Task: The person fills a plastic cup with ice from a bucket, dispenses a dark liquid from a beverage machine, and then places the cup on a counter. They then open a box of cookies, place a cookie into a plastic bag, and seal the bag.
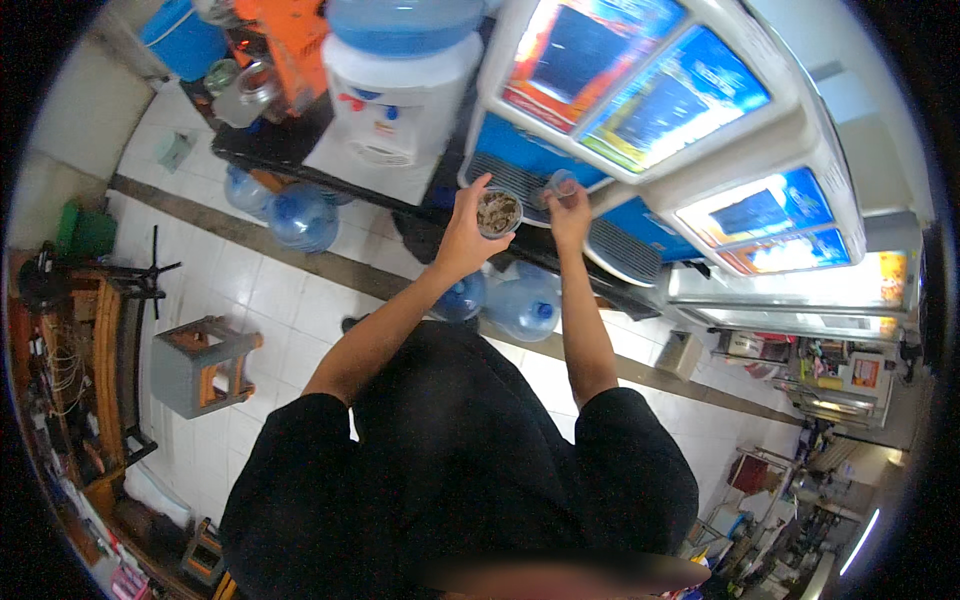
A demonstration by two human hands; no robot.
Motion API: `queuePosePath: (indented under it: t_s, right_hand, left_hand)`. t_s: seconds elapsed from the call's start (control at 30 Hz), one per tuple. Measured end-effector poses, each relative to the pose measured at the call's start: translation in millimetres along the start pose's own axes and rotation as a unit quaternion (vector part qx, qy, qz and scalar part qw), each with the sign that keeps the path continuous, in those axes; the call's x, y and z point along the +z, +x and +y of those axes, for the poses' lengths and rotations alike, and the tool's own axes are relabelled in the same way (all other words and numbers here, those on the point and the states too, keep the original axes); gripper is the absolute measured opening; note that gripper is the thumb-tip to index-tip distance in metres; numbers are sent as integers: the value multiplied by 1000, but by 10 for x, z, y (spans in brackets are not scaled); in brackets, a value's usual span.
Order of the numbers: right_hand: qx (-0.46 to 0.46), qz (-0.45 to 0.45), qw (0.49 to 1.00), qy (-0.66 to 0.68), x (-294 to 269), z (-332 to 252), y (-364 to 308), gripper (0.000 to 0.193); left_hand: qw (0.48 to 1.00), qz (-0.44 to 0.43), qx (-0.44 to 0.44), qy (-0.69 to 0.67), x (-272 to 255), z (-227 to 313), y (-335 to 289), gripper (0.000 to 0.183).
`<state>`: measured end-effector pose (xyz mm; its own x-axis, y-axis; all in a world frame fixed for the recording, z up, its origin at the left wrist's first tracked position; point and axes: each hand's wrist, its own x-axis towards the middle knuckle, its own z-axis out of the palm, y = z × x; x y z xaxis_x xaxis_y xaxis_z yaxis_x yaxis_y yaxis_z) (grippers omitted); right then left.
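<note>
Big drink machine (650, 170), white water disp. (400, 95) to its L. In front, L hand (466, 238) & R hand (571, 220) apart, each clamped on 1 item: round tub (520, 212) w/ brownish bits (498, 214) betw. L thumb & fingers; smaller clear cup (563, 186) in R fingers, just R of tub.

white tiled floor (277, 290), gray stool (185, 370)

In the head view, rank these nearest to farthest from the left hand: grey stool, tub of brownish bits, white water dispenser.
1. Tub of brownish bits: held in the left hand.
2. White water dispenser: ahead, to the left.
3. Grey stool: low down, farther left.
</note>
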<state>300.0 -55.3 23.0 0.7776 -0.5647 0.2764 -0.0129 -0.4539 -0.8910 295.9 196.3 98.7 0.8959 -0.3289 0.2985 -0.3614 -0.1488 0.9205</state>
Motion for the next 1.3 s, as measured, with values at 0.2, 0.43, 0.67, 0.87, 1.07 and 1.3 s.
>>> queuePosePath:
  t_s: [0.2,0.43,0.67,0.87,1.07,1.3]
  right_hand:
    - [98,109,987,-70,696,141,-39,65]
    - [160,120,970,-142,524,903,-1294,83]
    - [483,-100,865,-91,1494,986,-3354,56]
    - [354,-264,891,107,4310,-522,-2196,35]
    - [401,-172,646,626,6378,-2658,-1294,52]
    - [351,87,639,679,6910,-3293,-1474,58]
  left_hand:
    - [995,52,-68,51,-1975,-186,-337,107]
    - [985,123,-50,112,-4020,-268,105,104]
    - [970,208,46,119,-4883,-796,1366,106]
    - [984,161,45,70,-5229,-1316,2028,108]
    - [992,62,22,107,-5583,-1656,2438,112]
    - [996,-64,58,-9,-5859,-2074,2753,109]
